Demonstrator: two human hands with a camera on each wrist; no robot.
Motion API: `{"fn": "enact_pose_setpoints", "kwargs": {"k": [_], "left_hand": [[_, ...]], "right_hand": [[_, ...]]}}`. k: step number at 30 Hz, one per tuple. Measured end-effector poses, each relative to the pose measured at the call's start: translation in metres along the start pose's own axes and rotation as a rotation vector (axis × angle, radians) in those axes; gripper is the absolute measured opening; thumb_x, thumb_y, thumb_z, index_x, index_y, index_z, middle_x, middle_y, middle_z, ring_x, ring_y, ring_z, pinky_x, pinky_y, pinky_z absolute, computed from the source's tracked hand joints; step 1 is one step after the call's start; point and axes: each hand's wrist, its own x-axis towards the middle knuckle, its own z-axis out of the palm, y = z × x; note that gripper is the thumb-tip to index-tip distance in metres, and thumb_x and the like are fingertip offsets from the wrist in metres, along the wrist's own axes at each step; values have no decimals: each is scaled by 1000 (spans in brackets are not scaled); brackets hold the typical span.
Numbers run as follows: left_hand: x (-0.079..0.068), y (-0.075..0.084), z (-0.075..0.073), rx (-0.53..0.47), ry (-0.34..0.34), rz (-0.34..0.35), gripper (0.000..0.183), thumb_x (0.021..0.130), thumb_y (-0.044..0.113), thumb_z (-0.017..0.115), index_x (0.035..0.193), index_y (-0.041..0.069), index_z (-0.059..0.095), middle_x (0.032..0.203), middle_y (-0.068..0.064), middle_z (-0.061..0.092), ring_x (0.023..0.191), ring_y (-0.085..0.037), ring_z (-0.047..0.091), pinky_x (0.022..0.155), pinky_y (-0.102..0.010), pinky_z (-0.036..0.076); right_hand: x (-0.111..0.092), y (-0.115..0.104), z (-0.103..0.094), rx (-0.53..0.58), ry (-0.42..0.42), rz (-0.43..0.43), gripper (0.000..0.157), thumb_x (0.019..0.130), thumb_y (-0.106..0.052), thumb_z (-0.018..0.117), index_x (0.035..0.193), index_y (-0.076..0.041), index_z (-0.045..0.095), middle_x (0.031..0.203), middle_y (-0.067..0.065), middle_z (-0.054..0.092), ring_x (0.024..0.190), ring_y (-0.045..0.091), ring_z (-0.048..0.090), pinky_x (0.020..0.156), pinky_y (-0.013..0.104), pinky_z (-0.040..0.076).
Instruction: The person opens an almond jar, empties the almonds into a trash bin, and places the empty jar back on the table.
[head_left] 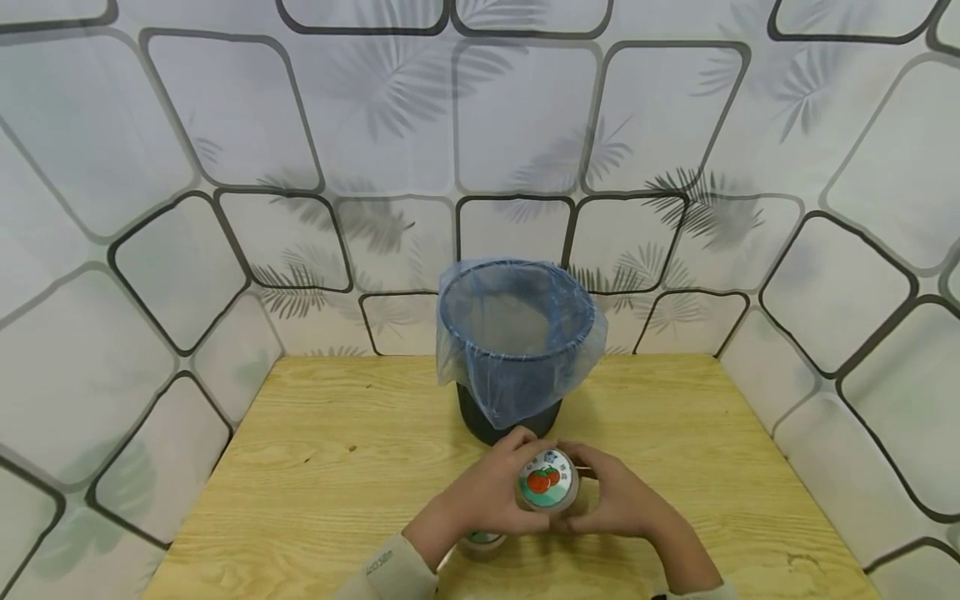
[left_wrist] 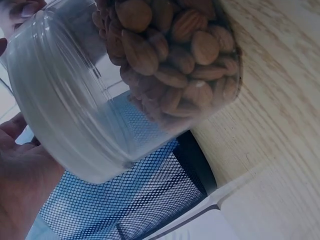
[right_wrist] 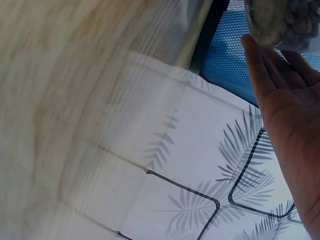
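Observation:
My left hand (head_left: 489, 492) curls round the upper left side of a clear jar, whose lid (head_left: 547, 481) shows red fruit on white and green. My right hand (head_left: 617, 498) grips that jar from the other side, thumb near me and fingers behind. Its lower part (right_wrist: 287, 22), with brown and pale contents, shows beside the right fingers in the right wrist view. Partly hidden under my left wrist stands a second jar (head_left: 482, 540) with a similar lid. A clear jar of almond-like nuts (left_wrist: 175, 65) fills the left wrist view; which of the two it is, I cannot tell.
Just beyond my hands stands a dark mesh bin (head_left: 480, 412) lined with a translucent blue bag (head_left: 517, 383). Pale wood tabletop (head_left: 337, 450) lies on both sides. Patterned white walls (head_left: 397, 125) enclose the table at the back, left and right.

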Motion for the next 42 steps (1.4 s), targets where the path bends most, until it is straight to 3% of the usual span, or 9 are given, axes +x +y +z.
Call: {"fn": "enact_pose_setpoints", "kwargs": {"k": [7, 13, 23, 42], "left_hand": [[0, 3, -3, -29, 3, -1, 82, 85, 37, 84, 157, 19, 50, 134, 2, 52, 110, -4, 57, 98, -23, 55], [1, 6, -8, -42, 21, -2, 80, 82, 34, 85, 153, 20, 51, 134, 4, 52, 109, -4, 57, 98, -23, 55], [1, 6, -9, -63, -8, -32, 78, 83, 34, 84, 153, 21, 51, 133, 5, 53, 109, -2, 57, 99, -24, 55], [-3, -2, -5, -37, 6, 14, 75, 85, 36, 84, 151, 19, 52, 134, 8, 55, 112, -1, 59, 100, -23, 55]], "right_hand": [[-2, -4, 1, 17, 3, 0, 70, 82, -44, 93, 141, -33, 57, 139, -12, 65, 128, 14, 66, 110, 42, 56], [-4, -10, -1, -5, 50, 0, 69, 80, -41, 95, 138, -33, 58, 130, -17, 67, 122, 11, 68, 107, 42, 57], [-2, -8, 0, -7, 36, -53, 77, 82, -37, 94, 148, -36, 54, 138, -15, 65, 124, 11, 65, 102, 42, 58], [-8, -9, 2, -20, 59, -94, 76, 82, -38, 94, 148, -32, 57, 139, -12, 64, 123, 10, 64, 102, 40, 59]]}}
